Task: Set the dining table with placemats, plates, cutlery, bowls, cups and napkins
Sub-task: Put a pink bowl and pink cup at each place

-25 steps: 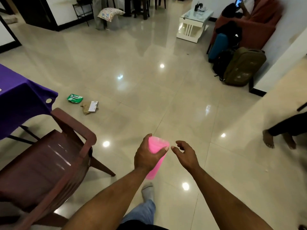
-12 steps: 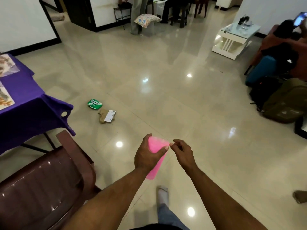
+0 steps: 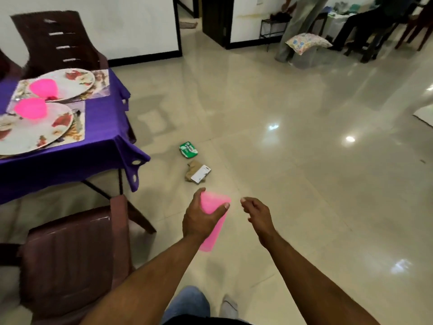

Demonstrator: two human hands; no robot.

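Observation:
My left hand (image 3: 201,218) grips a pink plastic cup (image 3: 212,231) upright above the floor. My right hand (image 3: 257,215) hovers just to the cup's right, empty, fingers loosely curled and apart. At the left stands the dining table (image 3: 103,141) under a purple cloth. On it lie two floral placemats, the far one (image 3: 102,84) and the near one (image 3: 78,127), each under a flowered plate: far plate (image 3: 75,83), near plate (image 3: 30,134). A pink bowl rests on each plate, the far bowl (image 3: 44,89) and the near bowl (image 3: 30,110).
One brown plastic chair (image 3: 70,261) stands at the table's near side and another (image 3: 56,41) at its far end. A green packet (image 3: 188,149) and a crumpled brown wrapper (image 3: 198,174) lie on the tiled floor ahead. People and furniture occupy the far right.
The view has swung left, bringing the table top with plates and bowls into sight. My right hand has drawn slightly away from the cup's rim. My left hand still holds the cup.

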